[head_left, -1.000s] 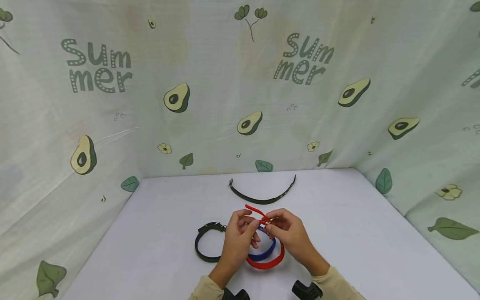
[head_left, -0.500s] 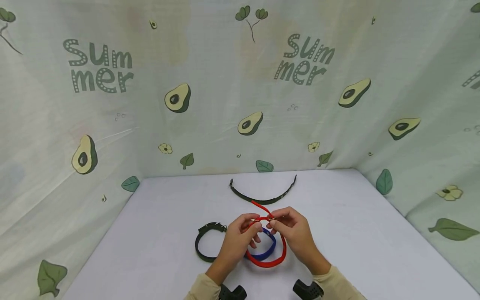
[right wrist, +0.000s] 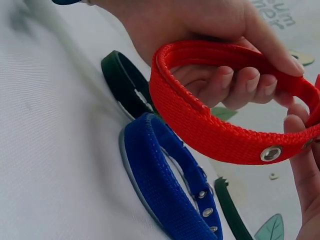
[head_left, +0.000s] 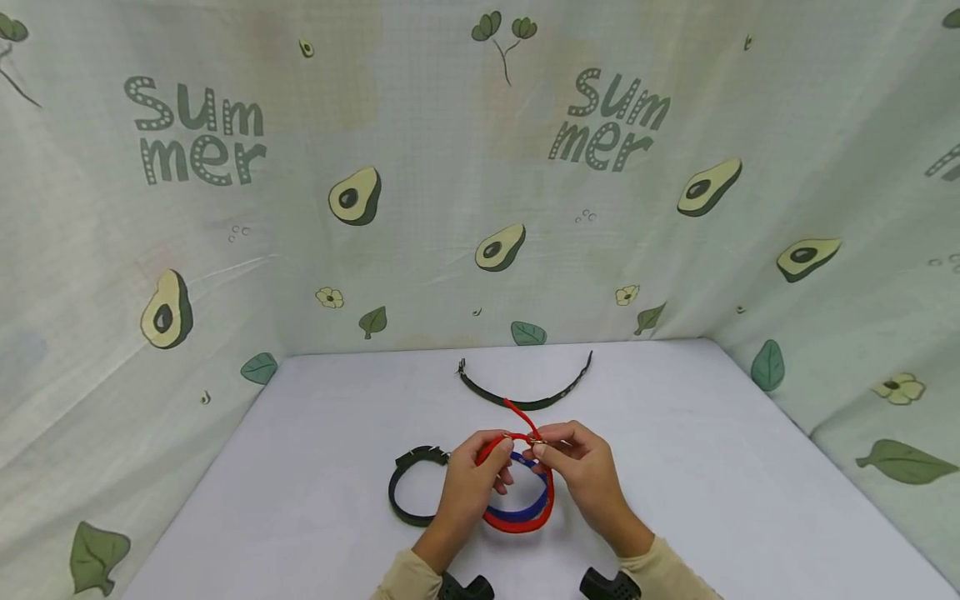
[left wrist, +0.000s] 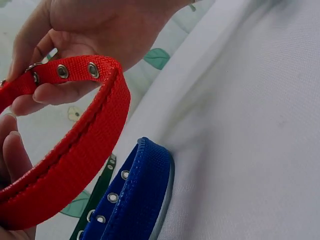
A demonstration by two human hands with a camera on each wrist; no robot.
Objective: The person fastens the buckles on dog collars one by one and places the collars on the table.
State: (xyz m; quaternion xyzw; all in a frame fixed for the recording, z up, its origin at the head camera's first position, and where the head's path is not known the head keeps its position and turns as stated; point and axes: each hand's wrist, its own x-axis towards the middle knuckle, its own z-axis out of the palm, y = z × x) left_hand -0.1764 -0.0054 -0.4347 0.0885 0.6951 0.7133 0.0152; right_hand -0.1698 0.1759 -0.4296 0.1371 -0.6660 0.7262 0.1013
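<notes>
From where I stand, a person is holding a red collar (right wrist: 185, 117) up over the worktop (head_left: 675, 467), bent round in a loop between two hands. The left hand (head_left: 474, 479) pinches the strap between thumb and finger, the other fingers curled on the inner side of the loop. The right hand (head_left: 581, 467) pinches it near the metal buckle (head_left: 537, 442), and the strap's loose end sticks up past both hands, away from the person. Metal-ringed holes run along the red webbing.

Just beneath the red collar a blue collar (left wrist: 147, 185) rests on the worktop, also looped, with ringed holes of its own. To the left, near the left hand, a dark green collar (right wrist: 116, 82) forms another loop, partly hidden by that hand. Farther back, a second green collar (head_left: 525, 405) lies undone in a wide curve, buckle at its left end. The sleeves (head_left: 411, 577) are beige, and a pale cloth (head_left: 435, 100) printed with avocados, leaves and "summer" hangs behind.
</notes>
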